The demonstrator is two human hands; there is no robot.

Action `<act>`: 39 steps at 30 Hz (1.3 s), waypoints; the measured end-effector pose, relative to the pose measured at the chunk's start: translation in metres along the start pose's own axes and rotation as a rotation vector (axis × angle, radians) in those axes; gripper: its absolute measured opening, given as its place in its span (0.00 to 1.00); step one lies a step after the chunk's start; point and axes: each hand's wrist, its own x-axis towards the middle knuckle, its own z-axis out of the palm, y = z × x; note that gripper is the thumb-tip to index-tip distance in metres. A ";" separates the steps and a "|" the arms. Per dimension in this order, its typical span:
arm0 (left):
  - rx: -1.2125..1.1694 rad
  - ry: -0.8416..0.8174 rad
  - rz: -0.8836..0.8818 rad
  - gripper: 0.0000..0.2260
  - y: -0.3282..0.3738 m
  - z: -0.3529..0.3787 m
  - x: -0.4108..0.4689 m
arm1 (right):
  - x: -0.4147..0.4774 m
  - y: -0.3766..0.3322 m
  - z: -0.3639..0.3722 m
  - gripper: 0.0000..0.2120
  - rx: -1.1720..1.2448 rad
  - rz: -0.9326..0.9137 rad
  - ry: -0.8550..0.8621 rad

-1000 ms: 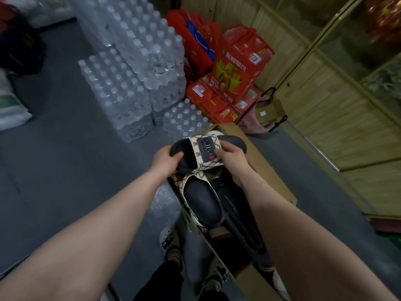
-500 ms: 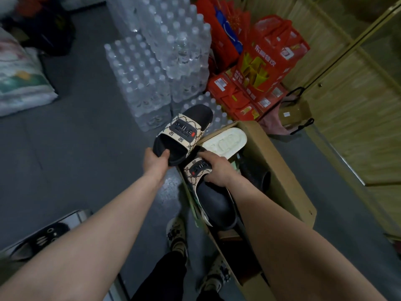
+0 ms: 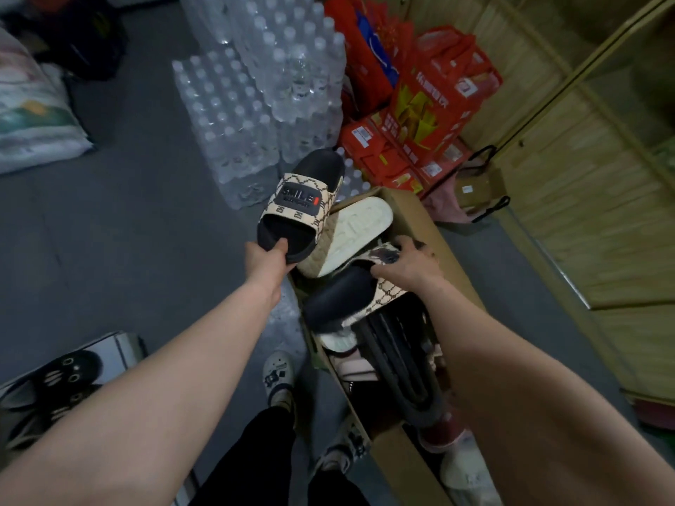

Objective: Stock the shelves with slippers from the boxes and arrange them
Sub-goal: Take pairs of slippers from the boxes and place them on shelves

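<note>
Left hand (image 3: 264,258) pinches SMILE slipper (image 3: 301,206) heel – clear at 10 o'clock | your right hand (image 3: 405,262) grips its mate (image 3: 350,297) in cardboard box (image 3: 420,220) – pairing them.

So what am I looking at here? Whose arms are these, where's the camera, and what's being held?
There is no machine here: these are a person's two bare arms. The single picture comes from a camera worn on the head, looking forward and down, so the arms reach out from the bottom edge. The left hand holds a black slipper with a patterned strap, lifted beside the box. The right hand curls its fingers round the strap of a matching second slipper lying in that box, among other slippers. The box stands on a grey floor. Behind it are packs of water bottles and red cartons.
</note>
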 end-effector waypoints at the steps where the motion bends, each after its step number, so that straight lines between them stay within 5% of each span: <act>1: -0.017 -0.002 -0.012 0.16 -0.004 0.002 -0.006 | -0.004 0.011 0.000 0.46 0.093 0.073 0.004; 5: -0.079 -0.028 -0.062 0.17 -0.026 0.006 -0.027 | -0.019 0.044 0.013 0.55 0.386 0.273 0.001; 8: -0.112 -0.026 -0.123 0.17 -0.048 0.004 -0.039 | -0.027 0.054 0.021 0.58 0.312 0.241 -0.033; 12: 0.015 -0.059 -0.116 0.22 -0.071 -0.001 -0.045 | -0.030 0.058 0.021 0.47 0.092 0.204 0.234; 17: 0.146 -0.066 -0.096 0.29 -0.071 -0.003 -0.047 | -0.021 0.066 0.028 0.29 0.223 0.145 0.370; 24: 0.169 -0.144 -0.139 0.18 -0.066 -0.012 -0.036 | 0.001 0.070 0.008 0.30 0.097 0.214 0.057; 32: 0.108 -0.206 -0.157 0.19 -0.069 -0.020 -0.062 | -0.038 0.084 0.011 0.08 0.669 0.235 -0.387; 39: -0.147 -0.053 -0.144 0.20 -0.093 -0.040 -0.132 | -0.072 0.100 0.028 0.10 0.629 0.109 -0.353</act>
